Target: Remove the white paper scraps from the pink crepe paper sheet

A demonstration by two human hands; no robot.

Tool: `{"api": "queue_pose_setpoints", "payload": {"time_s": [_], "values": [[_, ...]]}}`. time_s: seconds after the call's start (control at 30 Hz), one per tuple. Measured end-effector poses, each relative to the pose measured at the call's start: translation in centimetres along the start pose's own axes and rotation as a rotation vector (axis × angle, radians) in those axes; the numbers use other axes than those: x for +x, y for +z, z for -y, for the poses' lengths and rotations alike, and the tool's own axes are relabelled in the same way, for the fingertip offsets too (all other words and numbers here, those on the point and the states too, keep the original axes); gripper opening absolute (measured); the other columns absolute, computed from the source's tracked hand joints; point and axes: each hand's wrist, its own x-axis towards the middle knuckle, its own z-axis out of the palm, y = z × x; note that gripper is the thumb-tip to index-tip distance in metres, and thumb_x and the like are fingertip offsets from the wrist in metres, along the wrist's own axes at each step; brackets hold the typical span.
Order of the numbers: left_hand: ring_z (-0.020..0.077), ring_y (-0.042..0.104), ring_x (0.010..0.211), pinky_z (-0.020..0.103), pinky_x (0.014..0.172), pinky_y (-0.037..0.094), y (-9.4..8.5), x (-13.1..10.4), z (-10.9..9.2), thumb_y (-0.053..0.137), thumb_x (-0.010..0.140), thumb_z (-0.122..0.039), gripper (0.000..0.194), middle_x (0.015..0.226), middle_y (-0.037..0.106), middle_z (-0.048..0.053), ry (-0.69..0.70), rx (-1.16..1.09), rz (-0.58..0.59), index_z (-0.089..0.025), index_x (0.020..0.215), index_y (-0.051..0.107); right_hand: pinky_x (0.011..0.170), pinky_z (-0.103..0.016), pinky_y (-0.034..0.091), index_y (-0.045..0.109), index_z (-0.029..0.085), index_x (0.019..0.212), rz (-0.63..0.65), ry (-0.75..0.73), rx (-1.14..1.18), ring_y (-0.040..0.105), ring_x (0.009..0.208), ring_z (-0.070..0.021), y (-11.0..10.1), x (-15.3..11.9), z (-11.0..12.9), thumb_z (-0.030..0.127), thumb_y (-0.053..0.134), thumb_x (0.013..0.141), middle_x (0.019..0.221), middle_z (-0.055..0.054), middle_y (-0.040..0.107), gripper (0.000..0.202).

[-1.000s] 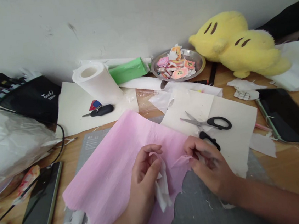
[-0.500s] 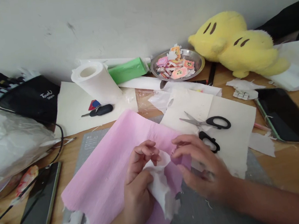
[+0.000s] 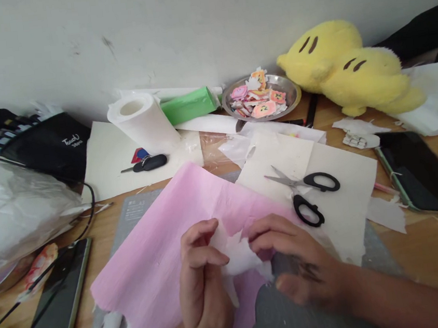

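Observation:
In the head view, my left hand (image 3: 205, 285) is closed around a crumpled piece of white tissue paper (image 3: 238, 253), its fingers curled over the left side. My right hand (image 3: 305, 262) is at the tissue's right edge; its curved fingertips touch or nearly touch it, while the thumb stays apart below. Under both hands lies a large sheet of pink crepe-like paper (image 3: 158, 254), its lower edge torn. The pink sheet rests partly on a grey cutting mat (image 3: 298, 317). Scissors with black handles (image 3: 303, 184) lie spread beyond my right hand.
Cream paper (image 3: 348, 197) lies under the scissors. Behind stand a white paper roll (image 3: 152, 124), a green roll (image 3: 189, 106) and a metal plate (image 3: 296, 101) of paper cutouts. Yellow plush toys (image 3: 370, 77) sit at back right. Phones (image 3: 425, 171) flank the mat; a plastic bag (image 3: 16, 211) is left.
The tissue has turned and spread out between my hands, its lower part no longer hanging down. My left hand has rotated and my right hand has come lower, close against the tissue.

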Motion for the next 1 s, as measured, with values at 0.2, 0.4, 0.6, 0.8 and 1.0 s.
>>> {"api": "queue_pose_setpoints", "payload": {"time_s": [0.2, 0.4, 0.6, 0.8, 1.0], "values": [[0.0118, 0.044, 0.114, 0.023, 0.099, 0.031, 0.5, 0.1, 0.1, 0.040, 0.092, -0.009, 0.026, 0.116, 0.052, -0.004, -0.178, -0.111, -0.009, -0.028, 0.084, 0.056, 0.066, -0.028, 0.046, 0.054, 0.021, 0.075, -0.051, 0.155, 0.073, 0.055, 0.071, -0.0156, 0.8, 0.4, -0.1, 0.012, 0.055, 0.078, 0.075, -0.001, 0.057, 0.010], [0.0183, 0.046, 0.106, 0.028, 0.093, 0.035, 0.7, 0.3, 0.7, 0.047, 0.091, -0.020, 0.012, 0.105, 0.051, 0.002, -0.331, -0.255, -0.038, -0.026, 0.089, 0.057, 0.051, -0.016, 0.044, 0.058, 0.026, 0.083, -0.451, 0.297, 0.205, 0.050, 0.056, -0.0099, 0.5, 0.4, 0.0, 0.017, 0.049, 0.087, 0.064, 0.005, 0.052, 0.012], [0.0154, 0.047, 0.071, 0.024, 0.066, 0.042, 0.8, 0.4, 0.2, 0.052, 0.088, -0.036, 0.016, 0.078, 0.051, 0.000, -0.455, -0.411, -0.020, -0.023, 0.081, 0.058, 0.092, -0.030, 0.046, 0.054, 0.024, 0.101, -0.282, -0.112, -0.017, 0.060, 0.096, -0.0188, 0.2, -0.1, 0.1, 0.006, 0.052, 0.080, 0.099, -0.004, 0.063, 0.028], [0.0171, 0.055, 0.087, 0.025, 0.078, 0.045, 1.1, 0.6, 0.0, 0.061, 0.082, -0.047, 0.030, 0.094, 0.063, 0.003, -0.568, -0.502, 0.134, -0.023, 0.100, 0.063, 0.069, -0.022, 0.046, 0.053, 0.019, 0.073, -0.107, -0.148, -0.085, 0.054, 0.074, -0.0137, 0.4, 0.4, 0.1, 0.004, 0.054, 0.074, 0.073, -0.001, 0.055, 0.016], [0.0088, 0.054, 0.065, 0.017, 0.063, 0.043, 1.2, 1.2, -0.1, 0.070, 0.078, -0.030, 0.012, 0.072, 0.062, -0.004, -0.802, -0.569, 0.079, -0.020, 0.080, 0.062, 0.052, -0.020, 0.036, 0.049, 0.018, 0.067, 0.118, 0.274, 0.193, 0.043, 0.056, -0.0093, 1.0, 0.7, 0.3, 0.013, 0.054, 0.073, 0.062, 0.004, 0.046, 0.009]]}}
